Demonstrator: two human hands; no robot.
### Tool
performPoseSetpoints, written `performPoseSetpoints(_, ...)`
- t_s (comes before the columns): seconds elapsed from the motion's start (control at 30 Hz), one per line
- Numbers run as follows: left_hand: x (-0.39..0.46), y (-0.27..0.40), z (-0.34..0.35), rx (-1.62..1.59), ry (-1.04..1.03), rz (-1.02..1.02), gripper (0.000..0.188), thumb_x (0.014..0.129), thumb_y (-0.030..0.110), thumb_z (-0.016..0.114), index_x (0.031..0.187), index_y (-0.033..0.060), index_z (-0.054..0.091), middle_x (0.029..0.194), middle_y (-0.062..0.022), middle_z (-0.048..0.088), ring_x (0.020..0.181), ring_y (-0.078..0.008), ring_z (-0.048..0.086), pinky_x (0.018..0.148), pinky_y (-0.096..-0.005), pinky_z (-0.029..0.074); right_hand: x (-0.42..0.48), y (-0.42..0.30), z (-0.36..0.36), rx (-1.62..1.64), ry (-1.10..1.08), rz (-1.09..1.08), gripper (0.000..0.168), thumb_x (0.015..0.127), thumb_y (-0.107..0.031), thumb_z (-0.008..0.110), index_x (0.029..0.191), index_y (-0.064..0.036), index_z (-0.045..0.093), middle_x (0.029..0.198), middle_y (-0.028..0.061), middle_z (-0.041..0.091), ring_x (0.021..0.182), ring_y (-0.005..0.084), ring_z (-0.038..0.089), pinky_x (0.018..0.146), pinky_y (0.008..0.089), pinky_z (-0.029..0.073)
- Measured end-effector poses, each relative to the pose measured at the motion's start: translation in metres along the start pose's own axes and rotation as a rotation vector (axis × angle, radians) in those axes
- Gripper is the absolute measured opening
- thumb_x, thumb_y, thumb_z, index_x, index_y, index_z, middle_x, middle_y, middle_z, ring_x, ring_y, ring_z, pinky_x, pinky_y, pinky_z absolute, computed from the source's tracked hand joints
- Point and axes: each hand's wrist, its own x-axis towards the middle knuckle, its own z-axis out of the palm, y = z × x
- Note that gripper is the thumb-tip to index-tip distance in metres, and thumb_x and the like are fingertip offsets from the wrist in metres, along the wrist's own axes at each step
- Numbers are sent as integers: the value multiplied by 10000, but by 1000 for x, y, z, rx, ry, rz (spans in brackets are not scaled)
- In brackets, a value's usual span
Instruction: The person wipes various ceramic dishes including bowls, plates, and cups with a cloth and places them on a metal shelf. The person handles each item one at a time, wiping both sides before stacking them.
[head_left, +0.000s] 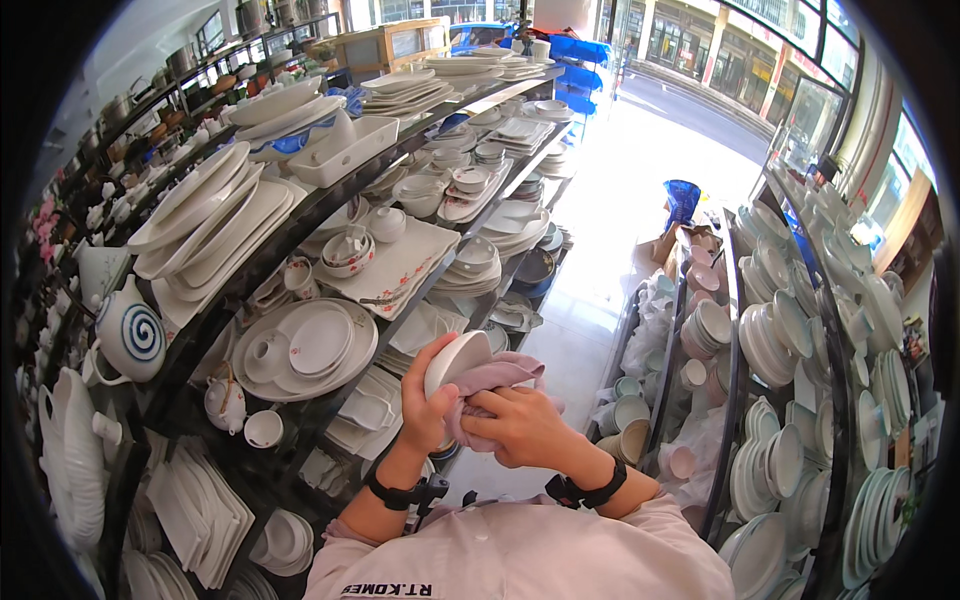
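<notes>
My left hand (426, 409) holds a white ceramic bowl (459, 361) by its rim and side, tilted, in front of my chest. Bunched against the bowl is a pinkish-mauve cloth (495, 375), which my right hand (517, 424) grips with curled fingers. The cloth covers the lower right part of the bowl and hangs over my right fingers. Each wrist carries a black strap with a small device. Just left of the hands lies a large oval platter (247, 367) with round plates (322, 343) on it.
Dark shelves (300, 225) on the left hold stacked white plates, bowls and a teapot with a blue spiral (131, 330). More shelves (739, 360) on the right carry stacked bowls and plates close to my right arm. A tiled aisle (574, 322) runs between them towards a bright doorway.
</notes>
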Motion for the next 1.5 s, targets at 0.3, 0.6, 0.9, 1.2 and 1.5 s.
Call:
performPoseSetpoints(0.3, 0, 4, -15, -447, -87, -152, 910, 782, 421, 697, 1519, 17, 347, 1366, -207, 577, 1233, -308, 617, 1019, -408, 530, -43, 28, 22, 490, 596, 425, 480, 806, -25, 668, 1275, -29, 571, 1299, 166, 540, 1182, 296, 567, 1007, 363, 450)
performPoseSetpoints(0.6, 2, -21, -33, -412, -486, -582, 711, 910, 409, 703, 1412, 58, 342, 1255, -124, 561, 1119, -187, 623, 913, -336, 552, -39, 20, 23, 617, 274, 452, 501, 890, -27, 655, 1359, 11, 485, 1269, 150, 597, 1136, 189, 575, 998, 334, 447)
performPoseSetpoints(0.9, -7, -20, -11, -45, -177, -248, 522, 935, 138, 746, 1356, 22, 460, 1206, -90, 622, 1084, -136, 617, 884, -300, 535, -33, 28, 47, 728, 745, 846, 455, 875, 13, 643, 1314, 2, 522, 1150, 136, 644, 1062, 243, 644, 948, 330, 492)
performPoseSetpoints(1.2, 1, -28, -7, 143, 95, -306, 269, 867, 204, 843, 976, 45, 656, 859, -1, 677, 772, -63, 629, 654, -244, 516, -28, 16, 37, 1157, 419, 320, 639, 979, -286, 604, 1501, 12, 387, 1520, 165, 368, 1428, 232, 348, 1192, 374, 247)
performPoseSetpoints(1.5, 5, -23, 5, 253, 299, -158, 342, 825, 112, 834, 1053, 51, 586, 980, -14, 593, 880, -91, 584, 768, -239, 508, -53, 32, 66, 2174, 254, 781, 707, 1066, -475, 476, 1529, 44, 350, 1466, 219, 534, 1335, 309, 561, 1158, 434, 439)
